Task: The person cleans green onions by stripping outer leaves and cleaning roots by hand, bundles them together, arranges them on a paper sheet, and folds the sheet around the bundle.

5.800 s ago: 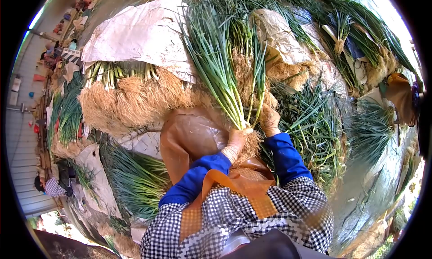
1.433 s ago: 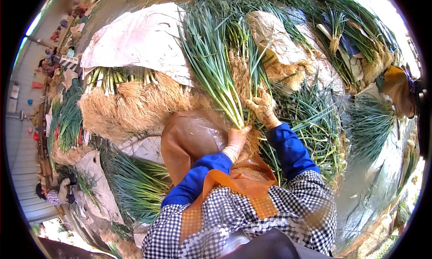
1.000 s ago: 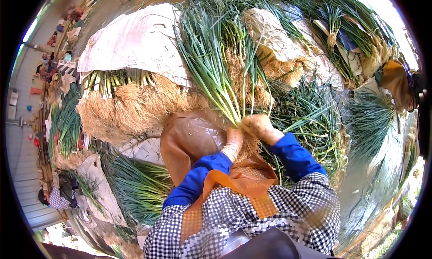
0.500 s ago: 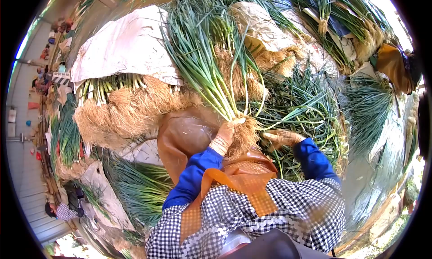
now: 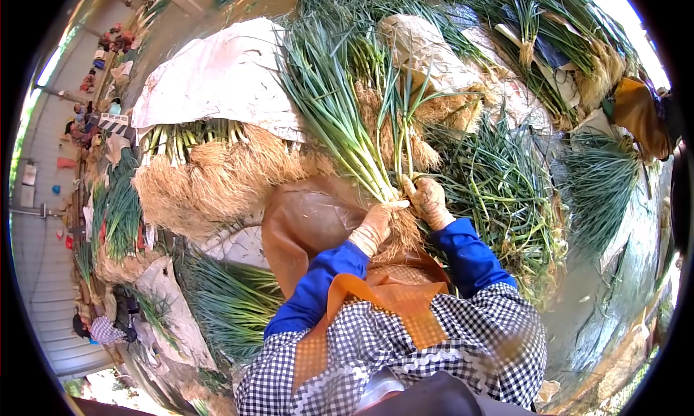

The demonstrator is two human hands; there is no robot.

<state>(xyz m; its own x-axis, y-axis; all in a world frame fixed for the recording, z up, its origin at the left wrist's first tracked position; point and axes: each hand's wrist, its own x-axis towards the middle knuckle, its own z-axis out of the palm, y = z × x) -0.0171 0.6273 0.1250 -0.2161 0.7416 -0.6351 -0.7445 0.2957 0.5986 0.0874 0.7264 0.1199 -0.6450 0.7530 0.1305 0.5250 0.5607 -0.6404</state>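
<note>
We find the scallion bunch [image 5: 365,163] upright over the person's lap, in the left hand [image 5: 374,226]. Its leaves are smooth, flat and ribbon-like, narrowing to pale, firm, cylindrical stalks; its straw-coloured roots [image 5: 397,244] form a coarse, wiry tuft. The long axis runs from about 5 o'clock to 11 o'clock, leaves towards 11, roots hanging to 6.

Taking the stalk bases as the clock's centre, we record the left hand closed around them, thumb laid out towards 3 o'clock. The right hand [image 5: 428,201], just beside at 3 o'clock, has its fingers bent against thinner stalks; we cannot tell whether it pinches them.

We note 2 blue cloth sleeves, at 7 o'clock [image 5: 318,282] and 4 o'clock [image 5: 473,257], and a glossy brown apron [image 5: 307,217] at 8. Further out: matted rooted bundles [image 5: 224,181] at 9, under a creased white sheet [image 5: 217,76] at 10; a tangled leaf heap [image 5: 499,192] at 3.
</note>
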